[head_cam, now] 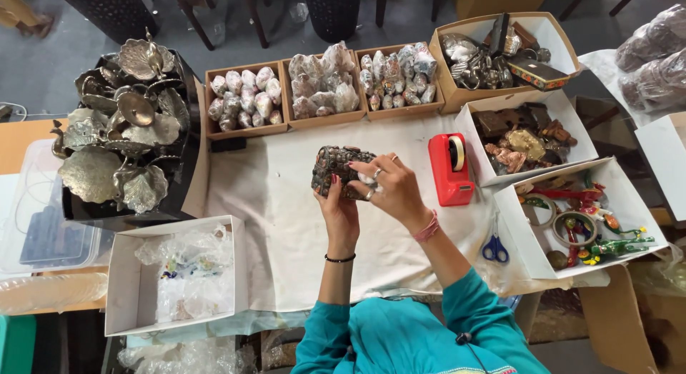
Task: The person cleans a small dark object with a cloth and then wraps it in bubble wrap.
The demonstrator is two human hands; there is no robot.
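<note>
A small ornate box (334, 167) with a dark, multicoloured painted pattern is held above the white table cloth (286, 224), near the middle of the view. My left hand (339, 208) grips it from below. My right hand (391, 188) is closed over its right end, with a bit of white material (367, 179) under the fingers. Rings sit on the right hand's fingers, a pink band on its wrist, a black bangle on the left wrist.
A red tape dispenser (449, 168) and blue scissors (494, 248) lie to the right. Three cardboard trays of wrapped items (321, 85) line the back. White boxes of trinkets (582, 220) stand right, a box of plastic wrap (182, 274) front left, brass dishes (121, 131) left.
</note>
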